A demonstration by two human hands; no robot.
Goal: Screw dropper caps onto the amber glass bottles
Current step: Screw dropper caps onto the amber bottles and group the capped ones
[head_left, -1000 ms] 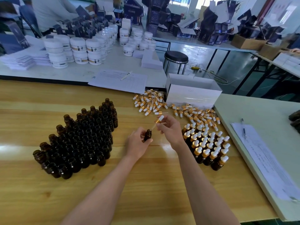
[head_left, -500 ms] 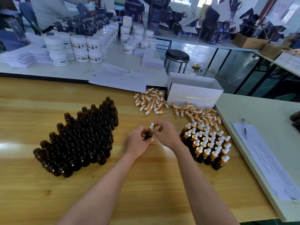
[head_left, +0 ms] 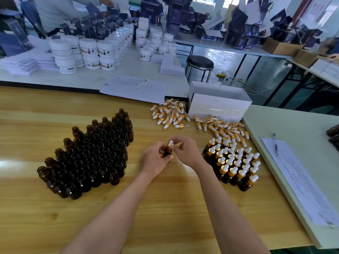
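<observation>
Two hands meet over the wooden table [head_left: 55, 217] in the head view. The left hand [head_left: 156, 159] grips a small amber bottle [head_left: 167, 152] by its body, near the table's middle, between the two groups of bottles. The right hand [head_left: 186, 153] pinches the gold collar of the dropper cap [head_left: 170, 143] seated on the bottle's neck, with the white bulb poking up.

The step in hand looks like twisting this cap down. Whether the thread is fully home I cannot tell, as fingers hide the neck. The next move likely calls for a firm last turn, then standing the bottle with the capped bottles [head_left: 234, 162] on the right. After that comes a fresh one from the open bottles [head_left: 91, 156] on the left, where many stand uncapped, and a cap from the loose caps [head_left: 170, 114] beside the white box [head_left: 218, 105].

There is a faint scrawl on the box, a printed form [head_left: 128, 88], and labels on the white jars [head_left: 91, 52] behind, all too small to read.
</observation>
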